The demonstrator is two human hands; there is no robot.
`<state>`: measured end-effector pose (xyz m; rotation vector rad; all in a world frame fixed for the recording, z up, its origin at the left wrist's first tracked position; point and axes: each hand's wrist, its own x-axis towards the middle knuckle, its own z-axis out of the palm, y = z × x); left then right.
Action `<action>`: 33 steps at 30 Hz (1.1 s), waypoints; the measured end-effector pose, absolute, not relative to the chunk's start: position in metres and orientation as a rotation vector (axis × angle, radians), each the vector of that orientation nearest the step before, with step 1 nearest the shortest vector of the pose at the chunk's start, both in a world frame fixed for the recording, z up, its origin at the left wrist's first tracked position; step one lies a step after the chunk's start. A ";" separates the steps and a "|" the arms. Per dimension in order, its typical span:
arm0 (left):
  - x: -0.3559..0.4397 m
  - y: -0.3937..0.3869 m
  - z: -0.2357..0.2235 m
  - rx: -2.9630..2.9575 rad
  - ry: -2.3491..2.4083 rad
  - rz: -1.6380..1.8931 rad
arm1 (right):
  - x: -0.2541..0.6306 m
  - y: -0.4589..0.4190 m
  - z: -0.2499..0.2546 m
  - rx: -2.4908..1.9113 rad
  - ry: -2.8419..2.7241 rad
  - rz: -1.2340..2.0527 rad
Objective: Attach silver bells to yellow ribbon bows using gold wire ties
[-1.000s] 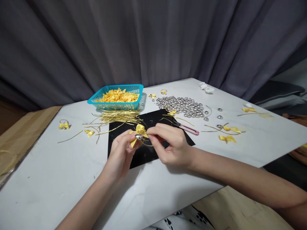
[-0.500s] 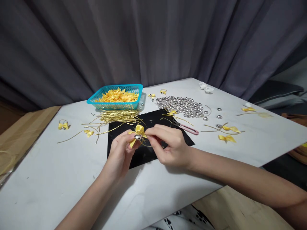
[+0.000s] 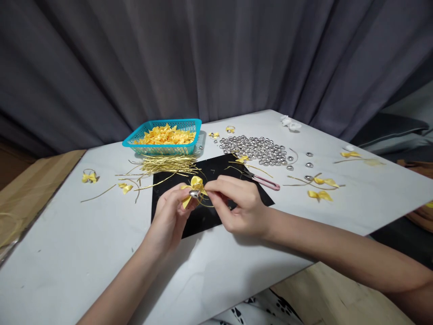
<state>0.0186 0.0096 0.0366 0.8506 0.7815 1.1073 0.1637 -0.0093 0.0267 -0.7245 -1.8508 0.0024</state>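
Probably the weakest spot is the small yellow bow (image 3: pixel 197 181) with its silver bead (image 3: pixel 194 193), held up between the two hands over the black sheet (image 3: pixel 199 224). The left hand (image 3: pixel 172 211) has its thumb and fingers clamped on the bow's left side, the thumb tip right by the bead. The right hand (image 3: pixel 241 204) has thumb and forefinger pinched together at the bow's right edge, seemingly on a thin gold wire (image 3: pixel 207 206); the fingertips cover that spot, so exactly what they grip cannot be told. If the left thumb eased off, the bead might turn or swing out of line, since it sits at the very edge of that grip. Too hard a pull from the right could crease the soft ribbon, drag the bow crooked or kink the wire, while too little might leave a loose loop. A sharp wire end could also snag the satin or prick a finger. Beyond the right hand, the pink-handled snips (image 3: pixel 267 182) lie on the sheet near its knuckles, where a careless sweep could knock them or bring skin against the blades.
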 end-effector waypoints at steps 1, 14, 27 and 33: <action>0.019 0.010 0.037 0.848 0.782 1.107 | 0.164 -0.009 0.027 -0.728 -1.850 0.005; 0.015 0.012 0.034 0.938 0.748 1.067 | 0.164 -0.010 0.027 -0.736 -1.867 0.003; 0.014 0.012 0.044 0.893 0.747 1.041 | 0.170 -0.006 0.032 -0.685 -1.952 -0.055; 0.014 0.012 0.044 0.912 0.736 1.002 | 0.170 -0.007 0.031 -0.671 -1.976 -0.108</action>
